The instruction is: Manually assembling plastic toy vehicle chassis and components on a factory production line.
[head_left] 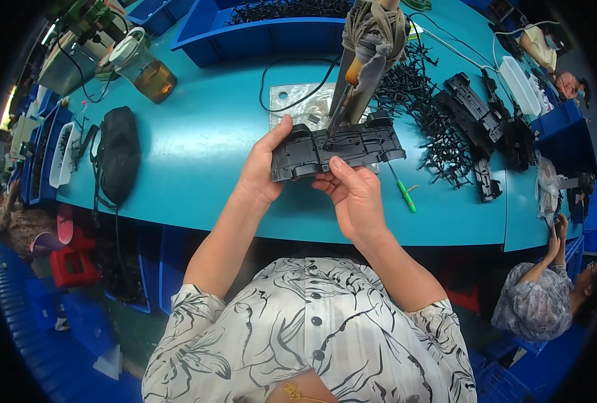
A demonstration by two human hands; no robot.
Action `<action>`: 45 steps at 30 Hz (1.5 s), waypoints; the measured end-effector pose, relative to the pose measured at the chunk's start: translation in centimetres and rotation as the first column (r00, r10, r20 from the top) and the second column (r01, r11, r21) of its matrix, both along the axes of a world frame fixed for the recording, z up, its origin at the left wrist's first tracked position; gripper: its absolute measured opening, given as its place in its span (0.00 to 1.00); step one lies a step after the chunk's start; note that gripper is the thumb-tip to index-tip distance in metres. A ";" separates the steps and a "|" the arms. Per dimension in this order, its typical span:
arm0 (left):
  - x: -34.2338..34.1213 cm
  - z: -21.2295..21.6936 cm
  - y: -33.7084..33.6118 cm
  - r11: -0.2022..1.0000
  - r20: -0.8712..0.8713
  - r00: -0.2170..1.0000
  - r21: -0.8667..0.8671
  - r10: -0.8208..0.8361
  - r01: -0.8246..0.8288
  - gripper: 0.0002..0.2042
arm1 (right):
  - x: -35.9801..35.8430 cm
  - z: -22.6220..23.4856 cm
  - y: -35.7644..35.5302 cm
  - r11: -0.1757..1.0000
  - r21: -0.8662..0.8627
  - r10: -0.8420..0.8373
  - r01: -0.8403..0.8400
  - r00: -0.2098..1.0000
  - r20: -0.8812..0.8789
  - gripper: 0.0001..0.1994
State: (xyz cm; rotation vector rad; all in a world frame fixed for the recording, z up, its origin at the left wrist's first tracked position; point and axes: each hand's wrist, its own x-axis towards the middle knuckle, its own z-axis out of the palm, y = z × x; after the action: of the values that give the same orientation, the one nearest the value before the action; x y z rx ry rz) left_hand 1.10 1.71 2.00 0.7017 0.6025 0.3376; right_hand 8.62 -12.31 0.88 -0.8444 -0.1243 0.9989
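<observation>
Both hands hold a black plastic toy car chassis (298, 153) above the teal table. My left hand (261, 164) grips its left end, thumb along the upper edge. With the thumb on its near edge, my right hand (353, 198) holds the middle from below; its other fingers are partly hidden underneath. The tip of a hanging powered screwdriver (339, 111), its upper part wrapped in grey cloth, comes down onto the chassis or just over it; contact is hard to tell. Behind the chassis lies a clear plastic bag (292, 101). A green-handled screwdriver (406, 197) rests to the right.
Small black parts (439, 144) are heaped on the right beside more black chassis (473, 114). A blue bin (265, 39) stands at the back. On the left are a jug of amber liquid (152, 77) and a black pouch (118, 158). Other people sit at both sides.
</observation>
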 end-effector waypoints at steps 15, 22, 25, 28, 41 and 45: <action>0.3 0.1 -0.1 1.000 -0.050 0.999 0.001 0.005 -0.005 0.18 | 0.1 0.0 0.1 1.000 -0.004 -0.001 0.001 0.999 0.042 0.10; 0.4 -1.9 0.4 1.000 0.114 0.993 -0.017 -0.008 0.010 0.20 | 0.1 -0.4 -0.2 0.999 -0.039 0.003 -0.002 1.000 0.009 0.10; 0.4 -2.3 0.4 1.000 0.109 0.994 0.011 -0.023 0.022 0.24 | 0.1 -0.5 -0.3 0.995 -0.100 0.014 -0.014 1.000 -0.005 0.11; 0.6 -2.0 0.5 0.999 0.134 0.990 0.009 -0.038 0.038 0.24 | 0.3 -0.5 -0.4 0.992 -0.119 0.037 -0.038 0.999 -0.010 0.12; 1.5 -0.6 0.8 0.997 0.049 0.996 -0.002 -0.075 0.075 0.23 | 0.5 -0.9 0.3 0.998 -0.057 -0.005 0.005 1.000 -0.015 0.14; 1.7 -0.3 0.8 0.997 0.003 0.997 -0.016 -0.082 0.082 0.22 | 0.6 -0.4 0.5 0.996 -0.086 -0.023 0.022 1.000 -0.014 0.14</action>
State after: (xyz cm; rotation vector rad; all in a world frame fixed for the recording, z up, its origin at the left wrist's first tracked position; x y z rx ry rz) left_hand 2.85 2.52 1.66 0.7085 0.5717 0.2576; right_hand 9.24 -11.82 0.48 -0.9141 -0.0591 0.9946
